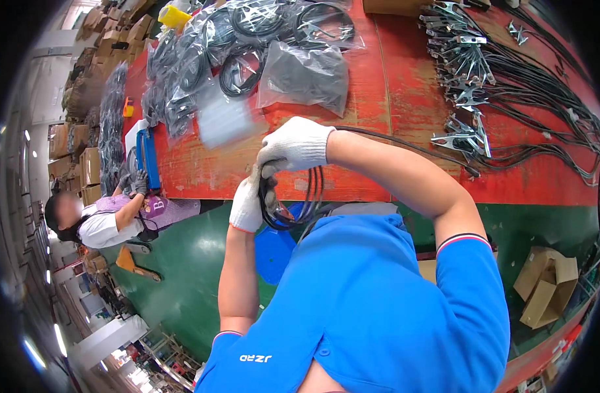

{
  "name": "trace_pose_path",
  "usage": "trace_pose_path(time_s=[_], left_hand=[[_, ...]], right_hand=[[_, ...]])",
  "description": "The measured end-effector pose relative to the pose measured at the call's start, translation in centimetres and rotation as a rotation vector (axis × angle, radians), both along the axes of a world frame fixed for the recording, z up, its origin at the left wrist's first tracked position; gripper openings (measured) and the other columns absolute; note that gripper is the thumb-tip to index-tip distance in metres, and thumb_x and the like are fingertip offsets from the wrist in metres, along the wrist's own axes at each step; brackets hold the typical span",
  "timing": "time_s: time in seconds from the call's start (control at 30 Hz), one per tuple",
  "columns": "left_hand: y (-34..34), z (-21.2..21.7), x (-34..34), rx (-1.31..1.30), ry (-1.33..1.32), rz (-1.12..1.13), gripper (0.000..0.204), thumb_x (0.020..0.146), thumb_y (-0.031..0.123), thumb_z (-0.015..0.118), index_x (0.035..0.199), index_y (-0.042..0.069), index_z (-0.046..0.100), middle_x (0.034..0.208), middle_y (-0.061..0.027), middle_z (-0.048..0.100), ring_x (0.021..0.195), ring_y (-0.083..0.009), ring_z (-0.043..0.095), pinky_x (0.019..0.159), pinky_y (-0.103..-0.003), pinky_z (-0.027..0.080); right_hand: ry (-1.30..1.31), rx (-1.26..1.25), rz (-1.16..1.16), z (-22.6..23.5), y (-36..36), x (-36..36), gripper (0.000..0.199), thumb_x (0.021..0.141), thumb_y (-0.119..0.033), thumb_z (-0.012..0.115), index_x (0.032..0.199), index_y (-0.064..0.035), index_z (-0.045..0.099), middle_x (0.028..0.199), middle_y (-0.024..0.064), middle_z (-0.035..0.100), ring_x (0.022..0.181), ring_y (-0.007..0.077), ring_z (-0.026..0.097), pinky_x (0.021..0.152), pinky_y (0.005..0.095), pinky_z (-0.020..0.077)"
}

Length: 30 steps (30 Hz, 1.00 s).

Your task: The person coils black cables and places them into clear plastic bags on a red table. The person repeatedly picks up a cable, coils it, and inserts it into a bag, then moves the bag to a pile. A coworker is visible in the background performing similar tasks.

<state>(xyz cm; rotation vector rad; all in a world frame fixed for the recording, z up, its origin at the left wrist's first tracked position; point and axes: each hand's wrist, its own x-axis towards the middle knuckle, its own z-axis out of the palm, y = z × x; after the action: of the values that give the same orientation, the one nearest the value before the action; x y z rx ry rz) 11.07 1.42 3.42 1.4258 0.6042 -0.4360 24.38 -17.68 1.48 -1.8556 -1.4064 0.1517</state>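
Note:
A coil of black cable (315,190) hangs at the near edge of the red table. My left hand (246,204), in a white knit glove, is closed around one side of its loops. Directly above it, my right hand (298,145), gloved alike, has its fingers curled in on the cable and meets the left one. A free length of the cable (404,142) runs out beyond my right forearm to a dark end piece on the table. Just past my hands lie a stack of clear plastic bags (224,119) and a filled grey plastic bag (304,77).
Bagged cable coils (244,69) cover the back left of the table (352,183). Metal spring clamps (463,134) with black cables lie at the right. A co-worker (110,219) at the left reaches toward a blue device (147,157). An open cardboard box (545,286) stands on the green floor.

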Motion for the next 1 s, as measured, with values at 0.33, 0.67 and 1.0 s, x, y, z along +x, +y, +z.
trace_pose_path(time_s=[0.33,0.67,1.0], left_hand=[[-0.4,0.9,-0.4,-0.252,0.044,0.058,0.053,0.109,0.057,0.041,0.100,0.008,0.061,0.052,0.0039,0.042,0.039,-0.0092,0.038,0.041,-0.026,0.029],[8.0,2.7,-3.1,-0.421,-0.170,0.329,0.037,0.106,0.042,0.061,0.097,0.006,0.065,0.051,0.0112,0.031,0.041,-0.0043,0.027,0.048,-0.025,0.028],[8.9,1.6,-2.3,-0.166,-0.137,0.434,0.023,0.101,0.029,0.069,0.087,0.013,0.061,0.057,0.0080,0.037,0.047,-0.0077,0.034,0.051,-0.026,0.034]], right_hand=[[0.017,0.092,0.029,0.2,0.1,-0.3,0.024,0.095,-0.042,0.068,0.109,-0.0228,0.074,0.094,0.0053,0.070,0.085,0.0302,0.071,0.072,0.0430,0.0564],[0.424,-0.223,-0.384,-13.3,-11.2,2.7,0.041,0.106,-0.045,0.054,0.132,-0.0159,0.067,0.117,0.0200,0.072,0.108,0.0397,0.069,0.090,0.0450,0.0548],[-0.081,-0.775,-0.128,-5.5,-14.7,-4.0,0.021,0.095,-0.020,0.060,0.112,-0.0171,0.070,0.090,0.0111,0.073,0.080,0.0352,0.074,0.066,0.0507,0.0590]])
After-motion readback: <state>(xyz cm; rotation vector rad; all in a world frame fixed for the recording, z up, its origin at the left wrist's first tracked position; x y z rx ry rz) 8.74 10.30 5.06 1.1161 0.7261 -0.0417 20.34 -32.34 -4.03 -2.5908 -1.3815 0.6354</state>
